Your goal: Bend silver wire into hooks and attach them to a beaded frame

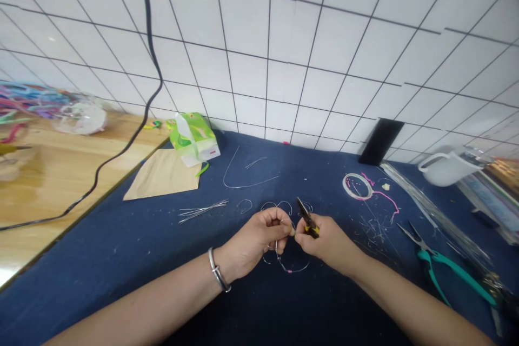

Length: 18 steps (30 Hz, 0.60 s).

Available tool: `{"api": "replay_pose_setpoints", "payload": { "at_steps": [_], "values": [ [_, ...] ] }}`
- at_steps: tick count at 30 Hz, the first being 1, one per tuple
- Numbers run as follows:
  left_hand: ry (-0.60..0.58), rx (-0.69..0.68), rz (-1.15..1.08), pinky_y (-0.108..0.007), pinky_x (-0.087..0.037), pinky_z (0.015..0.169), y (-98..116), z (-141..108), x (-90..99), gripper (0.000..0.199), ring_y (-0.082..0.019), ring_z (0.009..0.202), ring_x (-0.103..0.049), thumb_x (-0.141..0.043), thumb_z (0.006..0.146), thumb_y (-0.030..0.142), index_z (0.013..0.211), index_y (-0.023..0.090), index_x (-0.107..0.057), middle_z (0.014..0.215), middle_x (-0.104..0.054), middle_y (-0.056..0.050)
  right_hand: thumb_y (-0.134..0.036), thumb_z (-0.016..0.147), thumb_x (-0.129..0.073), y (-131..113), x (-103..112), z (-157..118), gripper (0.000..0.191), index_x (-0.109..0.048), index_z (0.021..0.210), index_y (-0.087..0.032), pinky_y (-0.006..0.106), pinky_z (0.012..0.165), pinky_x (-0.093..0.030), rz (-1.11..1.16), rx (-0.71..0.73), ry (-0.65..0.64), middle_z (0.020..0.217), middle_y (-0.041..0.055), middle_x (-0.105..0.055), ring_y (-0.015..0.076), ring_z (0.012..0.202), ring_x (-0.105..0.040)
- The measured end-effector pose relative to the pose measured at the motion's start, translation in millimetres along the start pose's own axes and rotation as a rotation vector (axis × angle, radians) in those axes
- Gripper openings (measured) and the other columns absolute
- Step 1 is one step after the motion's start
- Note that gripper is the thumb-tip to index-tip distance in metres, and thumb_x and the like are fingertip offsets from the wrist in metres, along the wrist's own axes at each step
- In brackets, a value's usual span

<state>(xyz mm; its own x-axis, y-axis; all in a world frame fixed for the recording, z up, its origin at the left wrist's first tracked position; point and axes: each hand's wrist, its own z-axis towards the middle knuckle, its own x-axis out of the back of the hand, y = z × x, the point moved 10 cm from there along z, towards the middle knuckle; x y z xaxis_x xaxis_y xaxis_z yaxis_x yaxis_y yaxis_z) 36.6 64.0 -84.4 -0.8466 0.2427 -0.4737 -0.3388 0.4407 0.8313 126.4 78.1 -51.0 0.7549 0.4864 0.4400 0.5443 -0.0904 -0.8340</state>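
My left hand (267,232) pinches a thin bent wire (298,270), whose loops curl below and around the fingers. A small pink mark shows on its lower loop. Wrapped around a pair of pliers (305,215) with dark jaws and yellow-and-black handles, my right hand (324,238) sits close beside the left one. The plier jaws point up and away from the wire. The two hands' fingertips nearly meet; whether the right fingers also touch the wire cannot be made out. Several curved wire pieces (285,204) lie just beyond the hands on the blue cloth.
Straight wires (203,210) and a long bent wire (251,186) lie to the left. Right are a white ring (357,186), wire scraps (375,230), teal-handled pliers (454,270), a wire bundle (421,200) and a white jug (448,167). A green tissue pack (194,138) stands back left.
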Motion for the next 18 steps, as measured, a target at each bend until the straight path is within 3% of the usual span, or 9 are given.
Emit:
{"api": "replay_pose_setpoints", "payload": {
  "at_steps": [7, 18],
  "values": [
    [-0.042, -0.036, 0.001, -0.022, -0.036, 0.052, 8.2, -1.5, -6.6, 0.011, -0.005, 0.048, -0.044, -0.06, 0.075, 0.018, 0.081, 0.016, -0.051, 0.066, -0.053, 0.002, -0.024, 0.074, -0.053, 8.2, -9.4, -1.3, 0.006, -0.05, 0.071, -0.018, 0.022, 0.055, -0.033, 0.204, 0.005, -0.05, 0.059, -0.005, -0.046, 0.008, 0.055, -0.04],
    [0.033, -0.2, 0.226, -0.023, -0.038, 0.059, 26.1, -2.9, -2.1, 0.005, -0.007, 0.059, -0.047, -0.055, 0.077, 0.014, 0.078, 0.015, -0.05, 0.073, -0.053, 0.002, -0.026, 0.076, -0.054, 18.6, -22.8, 0.5, 0.01, -0.049, 0.076, -0.017, 0.023, 0.058, -0.034, 0.502, -0.016, -0.09, 0.056, -0.0044, -0.05, 0.0089, 0.055, -0.044]
  ]
}}
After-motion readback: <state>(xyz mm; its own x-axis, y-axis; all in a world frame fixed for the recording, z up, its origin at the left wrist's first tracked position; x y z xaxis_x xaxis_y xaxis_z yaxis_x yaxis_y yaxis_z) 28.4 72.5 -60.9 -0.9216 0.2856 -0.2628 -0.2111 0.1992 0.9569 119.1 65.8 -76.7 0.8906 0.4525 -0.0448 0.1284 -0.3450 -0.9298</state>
